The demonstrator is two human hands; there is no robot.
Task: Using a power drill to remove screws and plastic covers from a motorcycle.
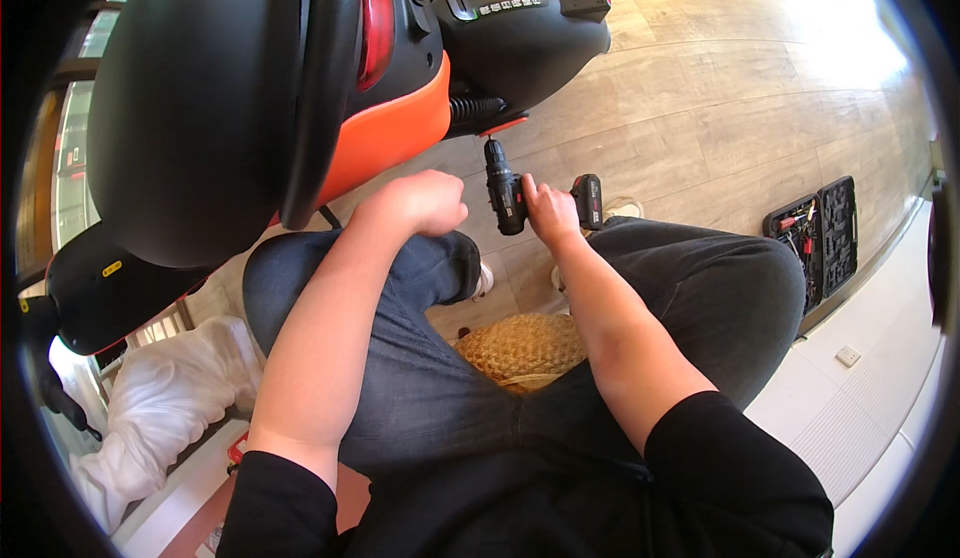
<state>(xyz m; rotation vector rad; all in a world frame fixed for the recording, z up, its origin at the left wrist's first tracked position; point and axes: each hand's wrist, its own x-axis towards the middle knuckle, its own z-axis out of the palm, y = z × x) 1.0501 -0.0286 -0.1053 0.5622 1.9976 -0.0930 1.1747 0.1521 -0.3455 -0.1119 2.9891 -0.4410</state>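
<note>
A scooter with a black seat and an orange side panel fills the upper left. My right hand grips a black cordless drill with its chuck toward the scooter's rear end. The drill's tip is just below a thin red-orange part under the black rear section; whether they touch I cannot tell. My left hand is closed, just below the orange panel and left of the drill. Its curled fingers hide whatever may be inside. Near the red-orange part is a black coil spring.
An open black tool case with red-handled tools lies on the wood floor at right. Between my legs shows a woven straw seat. White plastic wrapping is at lower left; a wall socket is at right.
</note>
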